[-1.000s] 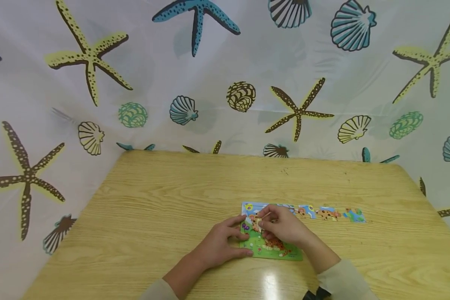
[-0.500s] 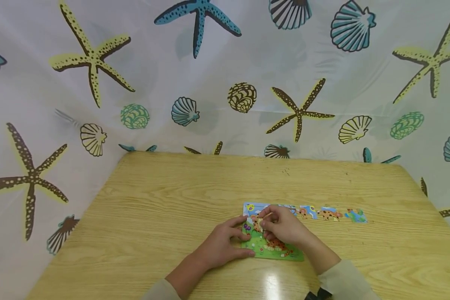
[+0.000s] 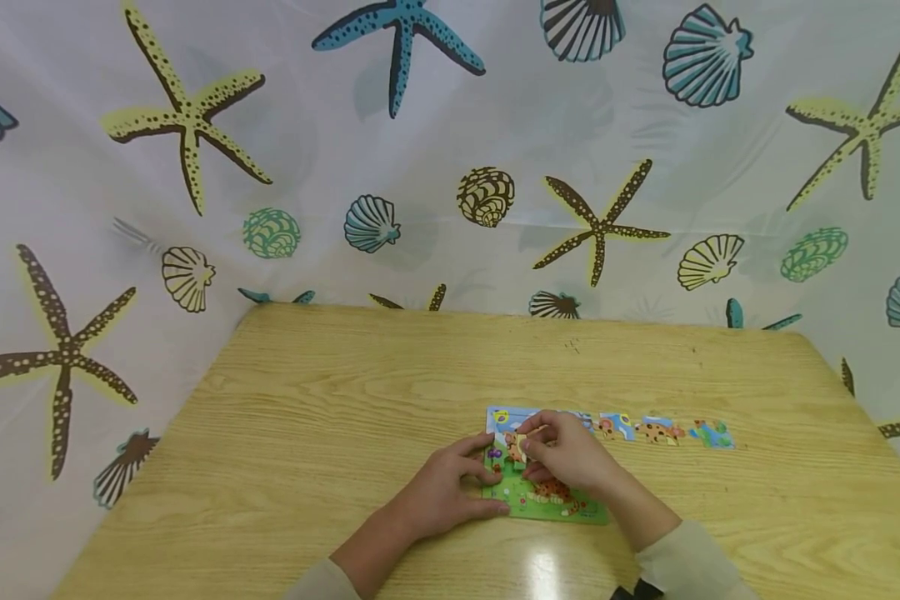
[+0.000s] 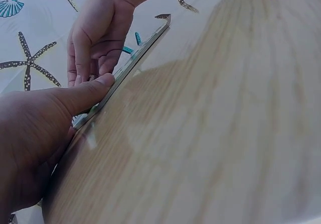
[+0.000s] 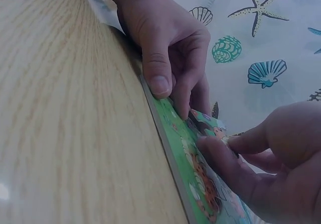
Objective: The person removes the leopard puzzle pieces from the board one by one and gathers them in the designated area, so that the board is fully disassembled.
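resting near the front edge of the pale wood-grain tabletop (image 3: 330,417), a flat square jigsaw board with a green meadow and spotted orange animal picture (image 3: 543,496) lies under both hands. the left hand (image 3: 438,492) holds the board's left edge – thumb laid along the thin rim, fingers curled down onto the printed face, as the right wrist view shows plainly (image 5: 168,48). the right hand (image 3: 570,458) sits over the upper middle of the board, its grip closed to a pinch – thumb and forefinger tips holding a small pale cardboard puzzle piece (image 3: 522,446) just above or against the picture; whether it touches the board cannot be told. in the left wrist view the board shows edge-on as a thin strip (image 4: 128,68) between the two hands. beyond the board, to its right, a row of loose colourful puzzle pieces (image 3: 656,431) lies flat on the tabletop. behind everything hangs a white curtain printed with starfish and shells (image 3: 450,150).
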A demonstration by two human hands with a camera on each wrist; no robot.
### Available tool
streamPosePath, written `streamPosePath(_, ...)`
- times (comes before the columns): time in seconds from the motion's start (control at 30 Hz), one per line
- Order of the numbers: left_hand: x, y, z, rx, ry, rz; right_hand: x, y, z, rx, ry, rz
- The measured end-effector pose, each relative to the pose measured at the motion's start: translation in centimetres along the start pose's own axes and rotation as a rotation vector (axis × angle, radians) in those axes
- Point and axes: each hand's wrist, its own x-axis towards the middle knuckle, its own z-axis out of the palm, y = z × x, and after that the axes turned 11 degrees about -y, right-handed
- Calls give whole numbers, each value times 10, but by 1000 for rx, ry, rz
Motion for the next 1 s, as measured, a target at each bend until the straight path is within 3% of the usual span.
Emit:
streamPosePath(0.37, 0, -3, 2, 0, 14, -2, -11, 3, -13, 51, -44, -20)
streamPosePath(0.73, 2, -1, 3, -12, 13, -7, -35, 3, -30, -51, -6, -27)
streamPosePath(1.0, 0, -3, 2, 11, 11, -21, -45, 11, -35, 7, -40, -54)
